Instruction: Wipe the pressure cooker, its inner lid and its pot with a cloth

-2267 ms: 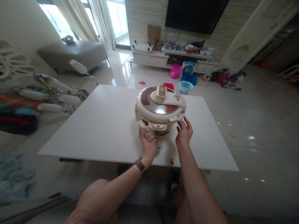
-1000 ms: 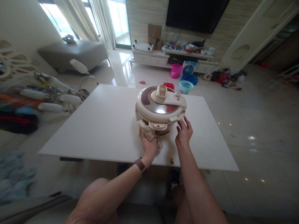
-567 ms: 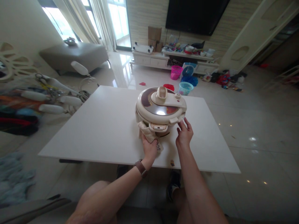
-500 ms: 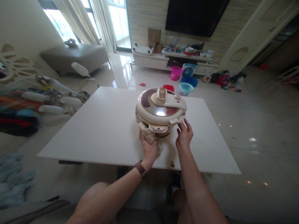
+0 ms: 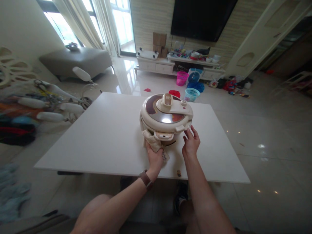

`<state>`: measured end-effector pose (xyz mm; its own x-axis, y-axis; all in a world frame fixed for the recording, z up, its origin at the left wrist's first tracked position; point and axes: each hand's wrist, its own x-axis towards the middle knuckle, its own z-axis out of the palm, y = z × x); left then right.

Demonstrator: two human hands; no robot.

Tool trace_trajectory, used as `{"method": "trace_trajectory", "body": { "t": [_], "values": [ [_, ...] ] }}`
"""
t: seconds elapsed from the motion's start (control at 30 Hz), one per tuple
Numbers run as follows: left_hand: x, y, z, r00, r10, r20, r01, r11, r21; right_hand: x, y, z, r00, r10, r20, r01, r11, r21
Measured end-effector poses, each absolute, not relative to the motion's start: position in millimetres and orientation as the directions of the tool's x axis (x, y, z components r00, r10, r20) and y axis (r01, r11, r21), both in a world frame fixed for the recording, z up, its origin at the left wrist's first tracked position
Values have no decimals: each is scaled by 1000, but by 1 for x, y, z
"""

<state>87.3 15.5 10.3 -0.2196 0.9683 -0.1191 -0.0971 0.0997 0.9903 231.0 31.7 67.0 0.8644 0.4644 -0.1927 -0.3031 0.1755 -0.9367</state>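
Observation:
A cream electric pressure cooker with a glossy brown lid stands on a white table. My left hand is closed on a beige cloth and presses it against the cooker's lower front left side. A brown watch sits on that wrist. My right hand rests its spread fingertips against the cooker's right front edge, beside the lid's handle tab.
A small brown crumb lies near the table's front edge. White-handled tools and cables lie at the left. Pink and blue baskets sit on the glossy floor behind, before a TV cabinet. A grey sofa stands far left.
The view has dipped and shifted slightly. Both hands stay on the cooker, with the cloth in about the same place.

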Motion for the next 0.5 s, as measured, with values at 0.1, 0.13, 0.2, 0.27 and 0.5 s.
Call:
{"method": "trace_trajectory", "body": {
  "t": [0.1, 0.13, 0.2, 0.27, 0.5],
  "values": [
    [87, 16, 14, -227, 964, -135, -96, 116, 989, 231, 31, 67, 862, 469, -190, -304, 179, -936],
    [87, 16, 15, -225, 964, -142, -94, 124, 988, 231, 31, 67, 861, 473, -190, -305, 179, -935],
    [87, 16, 17, -220, 964, -151, -93, 133, 987, 231, 31, 67, 859, 475, -190, -306, 179, -935],
    [86, 15, 18, -222, 964, -146, -89, 129, 988, 231, 31, 67, 860, 474, -188, -302, 177, -937],
    [86, 17, 16, -212, 967, -142, -75, 128, 989, 232, 31, 67, 856, 481, -188, -307, 180, -934]
  ]
}}
